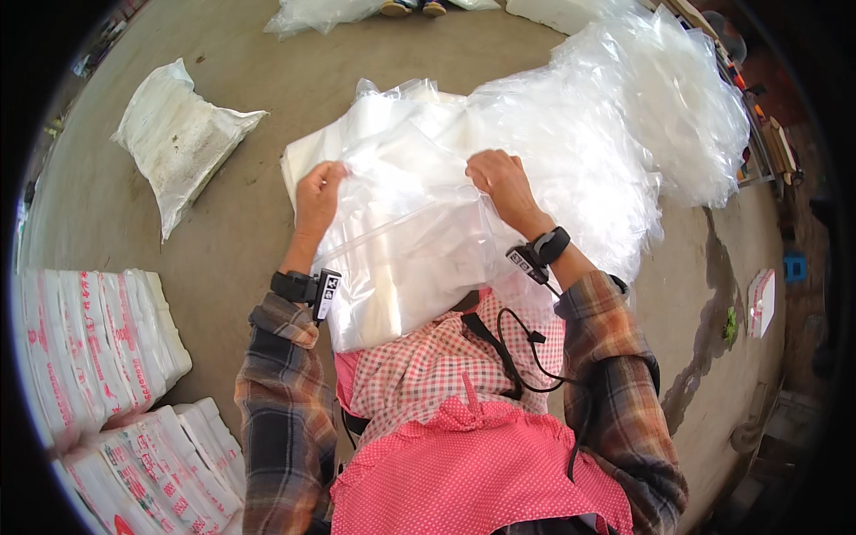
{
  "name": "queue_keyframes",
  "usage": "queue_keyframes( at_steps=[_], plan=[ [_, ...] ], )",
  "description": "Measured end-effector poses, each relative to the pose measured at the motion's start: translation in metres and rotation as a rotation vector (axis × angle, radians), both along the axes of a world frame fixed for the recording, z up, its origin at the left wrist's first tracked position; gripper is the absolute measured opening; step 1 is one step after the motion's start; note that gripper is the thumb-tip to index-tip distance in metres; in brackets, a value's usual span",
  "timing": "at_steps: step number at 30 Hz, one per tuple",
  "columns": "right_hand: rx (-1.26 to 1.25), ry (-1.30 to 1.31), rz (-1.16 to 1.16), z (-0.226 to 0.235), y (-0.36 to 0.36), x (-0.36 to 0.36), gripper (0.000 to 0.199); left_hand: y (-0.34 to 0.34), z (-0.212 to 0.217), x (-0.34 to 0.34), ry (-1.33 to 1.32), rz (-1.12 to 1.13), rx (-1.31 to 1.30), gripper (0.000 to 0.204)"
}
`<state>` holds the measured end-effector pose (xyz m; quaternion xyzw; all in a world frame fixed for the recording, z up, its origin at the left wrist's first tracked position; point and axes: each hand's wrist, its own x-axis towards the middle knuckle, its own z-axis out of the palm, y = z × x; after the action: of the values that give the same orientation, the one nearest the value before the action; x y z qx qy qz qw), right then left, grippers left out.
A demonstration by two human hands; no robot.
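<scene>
A clear plastic sheet or bag (401, 254) stretches over my lap, its upper edge between my two hands. My left hand (318, 198) pinches that edge at its left end. Closed on the same edge farther right is my right hand (508, 189). Beneath and beyond lies a stack of flat clear plastic bags (392, 120). To its right spreads a big loose heap of crumpled clear plastic (588, 134). Whether the piece in my hands is one layer or more, I cannot tell.
A dirty white sack (183, 125) lies on the concrete floor at the far left. White packs with red print (98, 339) are stacked at the near left. On the right are a wet streak (709, 312) and a blue stool (794, 267). Someone's shoes (415, 8) show at the top.
</scene>
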<state>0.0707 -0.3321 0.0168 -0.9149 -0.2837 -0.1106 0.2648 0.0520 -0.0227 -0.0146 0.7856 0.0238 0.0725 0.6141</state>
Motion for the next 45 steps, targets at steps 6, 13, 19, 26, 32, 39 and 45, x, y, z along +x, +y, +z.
queue_keyframes(
  at_steps=[6,13,19,26,32,39,45],
  plan=[
    [1.166,0.590,-0.054,0.029,0.006,0.020,0.016,-0.034,0.017,-0.011,-0.383,-0.226,0.639,0.073],
    [0.088,0.080,0.131,0.038,0.017,-0.014,0.057,-0.042,0.022,0.002,-0.059,-0.070,0.076,0.022],
    [0.355,0.253,0.091,0.009,0.066,-0.037,0.061,-0.061,0.067,-0.016,-0.078,-0.210,-0.354,0.026],
    [0.828,0.841,0.196,0.020,0.042,-0.013,0.019,-0.055,0.064,-0.023,-0.074,-0.233,-0.342,0.029],
    [0.883,0.731,0.058,0.036,0.001,-0.007,0.027,-0.020,0.056,-0.035,0.040,-0.281,0.058,0.031],
    [0.867,0.650,0.126,0.070,0.032,-0.011,0.026,-0.063,0.093,-0.012,-0.662,-0.113,0.798,0.040],
    [-0.030,0.234,-0.112,0.050,0.017,-0.025,0.035,-0.082,0.093,0.023,-0.436,-0.112,0.772,0.024]
  ],
)
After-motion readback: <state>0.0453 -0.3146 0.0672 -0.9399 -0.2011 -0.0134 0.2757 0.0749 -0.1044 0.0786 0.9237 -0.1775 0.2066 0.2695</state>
